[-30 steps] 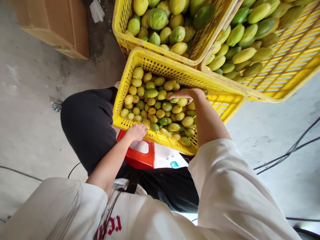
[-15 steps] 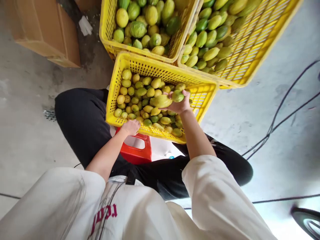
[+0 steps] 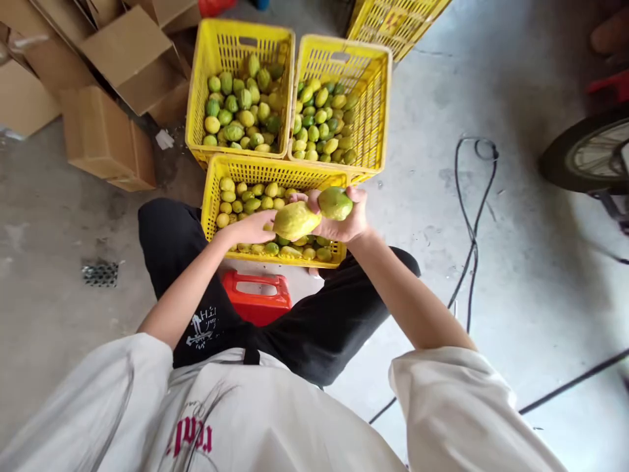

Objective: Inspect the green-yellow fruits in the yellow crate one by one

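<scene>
My right hand (image 3: 344,219) is closed around two lemons above the front yellow crate (image 3: 210,196). A green lemon (image 3: 335,203) sits between its thumb and fingers, and a large yellow lemon (image 3: 296,221) sticks out to the left. My left hand (image 3: 250,227) reaches in from the left, fingers stretched and apart at the left end of the yellow lemon. Whether they touch it is hard to tell. Under both hands, many smaller yellow and green lemons (image 3: 253,204) fill the front crate, partly hidden by the hands.
Behind stand a left yellow crate (image 3: 191,111) and a right yellow crate (image 3: 363,111), both holding lemons. Cardboard boxes (image 3: 101,134) are piled at the left. A red stool (image 3: 258,308) is between my knees. Black cable (image 3: 474,229) and a wheel (image 3: 590,154) are at the right.
My right hand has lifted the two lemons up from the fruit in the front crate. My left hand has left the crate's near rim and moved to the yellow lemon. The view has widened.
</scene>
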A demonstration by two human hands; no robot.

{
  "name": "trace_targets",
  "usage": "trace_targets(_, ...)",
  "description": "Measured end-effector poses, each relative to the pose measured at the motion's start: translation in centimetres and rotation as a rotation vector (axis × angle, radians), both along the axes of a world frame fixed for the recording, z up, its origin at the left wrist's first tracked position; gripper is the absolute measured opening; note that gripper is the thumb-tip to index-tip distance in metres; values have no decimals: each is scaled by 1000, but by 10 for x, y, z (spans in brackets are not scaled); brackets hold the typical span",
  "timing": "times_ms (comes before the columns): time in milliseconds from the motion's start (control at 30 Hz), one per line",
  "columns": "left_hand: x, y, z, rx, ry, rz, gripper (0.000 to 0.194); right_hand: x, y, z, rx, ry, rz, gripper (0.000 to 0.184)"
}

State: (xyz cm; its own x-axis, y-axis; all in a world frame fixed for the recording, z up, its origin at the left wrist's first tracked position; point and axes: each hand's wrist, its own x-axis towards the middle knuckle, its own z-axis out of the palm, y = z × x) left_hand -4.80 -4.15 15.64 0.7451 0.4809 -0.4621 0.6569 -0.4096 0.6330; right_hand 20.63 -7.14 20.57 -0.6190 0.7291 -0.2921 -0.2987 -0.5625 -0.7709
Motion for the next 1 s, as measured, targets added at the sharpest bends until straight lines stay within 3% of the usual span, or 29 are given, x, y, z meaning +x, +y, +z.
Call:
trace_targets(33, -4, 3, 18, -115, -201, 153, 67, 0, -11, 3, 12, 27, -52, 75)
trace_targets(100, -12, 2, 44, -199, -323, 172, 71, -5, -33, 4, 36, 101, -131, 70)
trace_targets(133, -15, -2, 49, -342, -406, 209, 66, -10, -42, 1, 51, 142, -165, 69)
trace_targets(200, -15, -16, 42, -691, -529, 294, 65, -22, -57, -8, 84, 217, -247, 69)
trace_targets(267, -11, -33, 22, -1004, -612, 373, 78, -34, -66, -20, 80, 255, -290, 67)
trace_targets(333, -8, -45, 2, -1140, -669, 495, 77, -42, -68, -29, 63, 244, -272, 65)
trace_targets(433, -11, -53, -9, -1158, -710, 646, 63, -46, -63, -35, 23, 235, -244, 66)
trace_targets(633, -7, -51, 4, -1065, -756, 752, 63, -48, -50, -40, -71, 199, -344, 60)
trace_targets(733, 5, -51, 4, -1060, -762, 880, 55, -47, -47, -45, -159, 153, -499, 55)
trace_targets(833, 10, -49, 3, -1004, -856, 1090, 48, -38, -41, -51, -211, 106, -754, 42)
trace_targets(933, 6, -44, 4, -927, -942, 1270, 39, -25, -35, -55, -253, 112, -978, 17)
trace_targets(1000, 0, -40, 8, -912, -976, 1322, 33, -20, -33, -58, -280, 121, -1042, 19)
